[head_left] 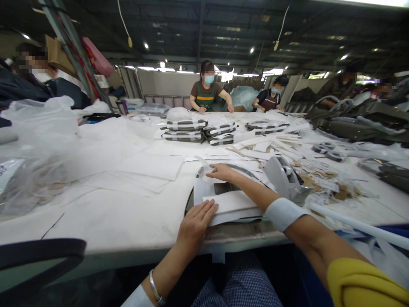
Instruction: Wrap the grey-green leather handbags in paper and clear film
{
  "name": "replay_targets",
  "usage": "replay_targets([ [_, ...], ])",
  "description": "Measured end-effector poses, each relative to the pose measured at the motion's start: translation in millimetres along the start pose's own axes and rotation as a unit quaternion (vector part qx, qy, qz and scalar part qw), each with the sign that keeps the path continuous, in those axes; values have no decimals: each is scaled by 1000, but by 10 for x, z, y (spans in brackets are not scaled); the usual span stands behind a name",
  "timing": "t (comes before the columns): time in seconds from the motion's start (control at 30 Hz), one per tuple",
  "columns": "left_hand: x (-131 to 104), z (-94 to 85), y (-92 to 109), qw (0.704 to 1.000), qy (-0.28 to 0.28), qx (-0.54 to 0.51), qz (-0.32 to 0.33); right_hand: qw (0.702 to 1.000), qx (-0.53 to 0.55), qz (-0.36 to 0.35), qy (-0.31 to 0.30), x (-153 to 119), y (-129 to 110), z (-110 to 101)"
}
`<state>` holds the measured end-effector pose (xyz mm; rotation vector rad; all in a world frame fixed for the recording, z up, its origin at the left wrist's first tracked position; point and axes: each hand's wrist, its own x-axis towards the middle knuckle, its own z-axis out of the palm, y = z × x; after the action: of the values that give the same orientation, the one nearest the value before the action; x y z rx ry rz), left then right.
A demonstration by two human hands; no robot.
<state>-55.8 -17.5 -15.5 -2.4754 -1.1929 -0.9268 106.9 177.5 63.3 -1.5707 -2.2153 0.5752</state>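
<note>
My left hand [198, 219] lies flat, fingers stretched, on a folded white sheet [234, 201] at the table's front edge. Under the sheet is a dark, curved-edged item [189, 202], mostly covered, so its kind does not show. My right hand [222, 172] reaches across its far side, thumb and fingertips closed on a pale translucent strip [204, 163] that looks like tape. Just right of my right forearm stands a grey tape dispenser [278, 175].
Wrapped dark bundles [184, 125] are stacked further back. White sheets [150, 166] spread to the left beside clear plastic bags [41, 149]. Tape rolls [335, 156], paper scraps [338, 187] and a white tube [358, 224] lie right. Several people work around the table.
</note>
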Motion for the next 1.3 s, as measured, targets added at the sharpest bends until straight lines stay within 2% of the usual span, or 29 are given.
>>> replay_targets([
  [0.1, 3, 5, -3, 1000, 6, 2, 3, 999, 32, 6, -22, 190, -55, 190],
  [0.17, 4, 4, 1, 1000, 8, 1, 2, 998, 55, -1, -20, 226, -75, 240],
  [0.27, 4, 6, 8, 1000, 11, 0, 1, 997, 80, -16, 10, 224, -74, 196],
  [0.43, 4, 10, 6, 1000, 15, 0, 4, 993, 97, -40, 58, 139, -140, -7],
  [0.53, 8, 4, 4, 1000, 10, 2, 0, 989, 111, -80, 48, -97, -229, -99],
  [0.63, 11, -1, 10, 1000, 5, -2, -2, 979, 125, -155, 52, -537, -261, -113],
  [0.77, 4, 16, 11, 1000, 19, -15, -7, 962, 80, -254, 61, -1192, -187, 17],
  [0.87, -14, 53, 4, 999, 46, -24, -12, 944, 34, -319, 83, -1514, -123, 158],
  [1.07, -39, 102, 32, 995, 69, -48, -61, 907, -21, -376, 186, -1796, -52, 319],
  [1.17, -39, 72, 61, 990, 79, -74, -91, 887, -51, -411, 202, -1880, 7, 352],
  [1.3, -29, 8, 67, 992, 46, -81, -84, 868, -91, -443, 205, -1963, 83, 361],
])
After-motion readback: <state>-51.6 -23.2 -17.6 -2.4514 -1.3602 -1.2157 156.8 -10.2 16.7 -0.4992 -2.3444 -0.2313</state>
